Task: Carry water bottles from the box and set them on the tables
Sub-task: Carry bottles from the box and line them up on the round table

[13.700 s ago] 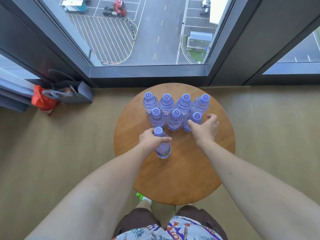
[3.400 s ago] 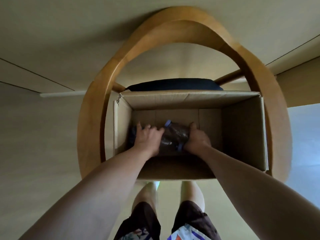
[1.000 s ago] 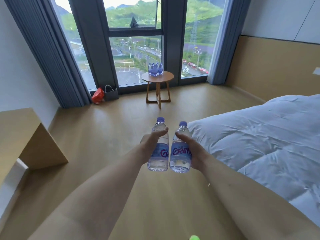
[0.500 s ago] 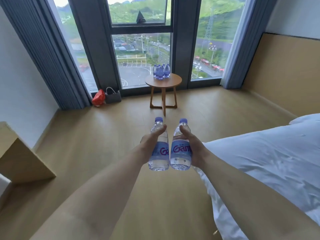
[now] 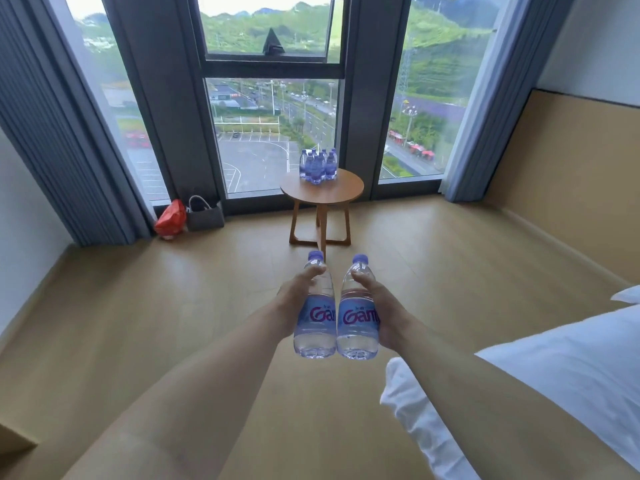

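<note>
Two bottles, upright and touching: my left hand (image 5: 294, 299) grips one (image 5: 315, 320), my right hand (image 5: 384, 313) the other (image 5: 356, 320); more bottles (image 5: 317, 166) stand on the far tabletop (image 5: 332, 194).

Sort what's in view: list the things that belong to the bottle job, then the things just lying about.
Job:
left hand with its bottle
right hand with its bottle
round table
bottles on the table

Lying about:
red bag
grey tote
bed
curtains
</note>
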`<state>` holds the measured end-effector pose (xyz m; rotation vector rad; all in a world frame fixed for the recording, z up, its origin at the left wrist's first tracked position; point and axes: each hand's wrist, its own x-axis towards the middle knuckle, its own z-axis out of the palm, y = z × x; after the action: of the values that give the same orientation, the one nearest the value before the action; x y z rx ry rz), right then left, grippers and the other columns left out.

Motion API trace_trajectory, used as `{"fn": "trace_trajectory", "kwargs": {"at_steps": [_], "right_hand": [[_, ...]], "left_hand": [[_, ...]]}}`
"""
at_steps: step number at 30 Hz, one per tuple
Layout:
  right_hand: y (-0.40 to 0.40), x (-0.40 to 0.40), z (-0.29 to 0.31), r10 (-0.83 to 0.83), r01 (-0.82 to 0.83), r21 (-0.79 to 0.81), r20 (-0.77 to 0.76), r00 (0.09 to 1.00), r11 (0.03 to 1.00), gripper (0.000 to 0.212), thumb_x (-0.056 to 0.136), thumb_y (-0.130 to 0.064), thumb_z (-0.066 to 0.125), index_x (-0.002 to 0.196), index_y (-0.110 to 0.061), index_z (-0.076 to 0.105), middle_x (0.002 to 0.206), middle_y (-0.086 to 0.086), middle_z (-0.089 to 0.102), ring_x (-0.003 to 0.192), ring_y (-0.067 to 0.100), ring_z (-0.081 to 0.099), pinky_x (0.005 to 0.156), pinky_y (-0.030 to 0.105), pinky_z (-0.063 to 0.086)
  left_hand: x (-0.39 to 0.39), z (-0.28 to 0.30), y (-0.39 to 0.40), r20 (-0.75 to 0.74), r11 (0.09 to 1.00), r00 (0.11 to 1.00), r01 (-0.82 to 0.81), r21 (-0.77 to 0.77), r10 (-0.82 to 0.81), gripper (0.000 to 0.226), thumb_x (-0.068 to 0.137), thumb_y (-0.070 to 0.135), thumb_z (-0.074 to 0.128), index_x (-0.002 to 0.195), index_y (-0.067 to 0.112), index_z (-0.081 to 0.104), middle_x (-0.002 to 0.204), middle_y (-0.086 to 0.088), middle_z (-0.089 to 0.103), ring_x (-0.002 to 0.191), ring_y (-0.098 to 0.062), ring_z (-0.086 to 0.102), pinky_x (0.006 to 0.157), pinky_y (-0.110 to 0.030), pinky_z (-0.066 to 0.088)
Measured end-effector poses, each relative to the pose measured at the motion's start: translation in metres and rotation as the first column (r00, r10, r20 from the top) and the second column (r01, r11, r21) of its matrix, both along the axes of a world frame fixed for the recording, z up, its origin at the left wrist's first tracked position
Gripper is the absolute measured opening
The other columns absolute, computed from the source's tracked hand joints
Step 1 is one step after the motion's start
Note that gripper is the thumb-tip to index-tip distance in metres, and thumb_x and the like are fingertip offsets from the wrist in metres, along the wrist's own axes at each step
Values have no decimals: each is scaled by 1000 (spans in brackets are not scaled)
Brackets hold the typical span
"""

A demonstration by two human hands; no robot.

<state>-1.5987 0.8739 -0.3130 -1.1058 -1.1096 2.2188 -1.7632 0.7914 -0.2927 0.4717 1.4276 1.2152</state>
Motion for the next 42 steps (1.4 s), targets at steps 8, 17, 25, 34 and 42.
{"fn": "trace_trajectory", "kwargs": {"at_steps": [8, 17, 25, 34, 42], "right_hand": [[127, -102, 23, 21, -21, -12, 21, 1000, 1000, 70, 77, -53, 81, 130, -14, 57, 103, 16, 75, 88, 33, 74, 88, 49, 60], [309, -188, -9, -3, 3, -22, -6, 1000, 1000, 52, 81, -41, 79, 117, -10, 57, 93, 15, 69, 77, 32, 69, 86, 49, 58], [504, -263, -2, 53, -67, -137, -104, 993, 988, 55, 85, -56, 75, 111, -8, 63, 92, 14, 71, 76, 30, 71, 78, 46, 62], [652, -338, -10, 14, -21, -171, -40, 999, 985, 45, 87, -40, 76, 111, -6, 58, 83, 15, 68, 66, 30, 68, 68, 41, 61], [786, -423, -40, -55, 52, -199, -9, 998, 979, 32, 87, -33, 74, 102, -10, 58, 92, 16, 62, 70, 28, 62, 71, 39, 58]], "left_hand": [[-106, 29, 140, 43, 980, 979, 198, 33, -200, 66, 88, 57, 68, 132, 10, 52, 104, -14, 71, 79, -29, 73, 76, -40, 62], [-190, -14, 314, -51, 992, 991, 125, -27, -126, 60, 77, 49, 81, 120, 14, 57, 106, -18, 78, 78, -32, 76, 65, -38, 62], [-252, -12, 500, -65, 996, 998, -3, -85, -2, 52, 78, 42, 80, 116, 10, 64, 103, -17, 78, 76, -30, 77, 65, -36, 62], [-324, -8, 653, 10, 984, 995, 103, -149, -102, 42, 87, 42, 69, 109, 9, 58, 103, -16, 64, 69, -26, 65, 72, -34, 54], [-410, -40, 802, 11, 977, 986, 164, -133, -164, 27, 92, 40, 65, 85, 14, 60, 81, -9, 67, 58, -21, 63, 63, -29, 52]]}}
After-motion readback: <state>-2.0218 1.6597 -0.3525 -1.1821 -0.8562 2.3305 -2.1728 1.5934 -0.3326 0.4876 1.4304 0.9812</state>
